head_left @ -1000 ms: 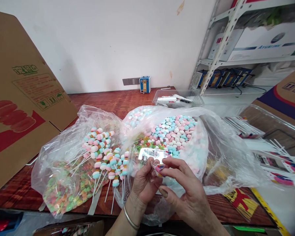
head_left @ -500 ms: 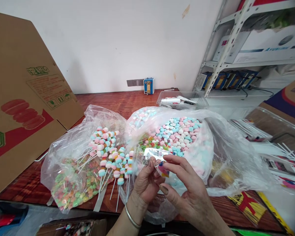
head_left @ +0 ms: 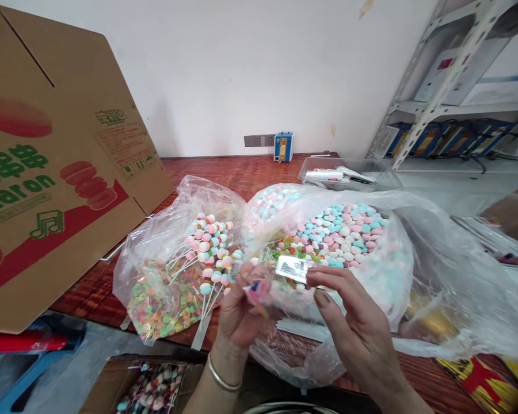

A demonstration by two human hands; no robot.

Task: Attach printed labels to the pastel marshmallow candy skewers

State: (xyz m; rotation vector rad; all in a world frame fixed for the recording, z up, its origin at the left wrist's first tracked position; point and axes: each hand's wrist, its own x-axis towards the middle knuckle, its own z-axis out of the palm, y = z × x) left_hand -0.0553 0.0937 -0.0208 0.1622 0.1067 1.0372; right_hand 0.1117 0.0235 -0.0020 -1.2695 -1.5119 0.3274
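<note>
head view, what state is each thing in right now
left hand, fingers pinched on the labelled wrapper
right hand, fingers pinching the same wrapper
pastel candy bag, open at the top, full
skewer bag, slumped on its side, mouth unclear
cardboard box, tipped over, flap open
clear tray, lidless

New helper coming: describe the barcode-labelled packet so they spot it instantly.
Find the big clear bag of pink, blue and white candies on the wooden table. In front, the left hand and right hand hold a small packet, marked out by its white barcode label.
</note>
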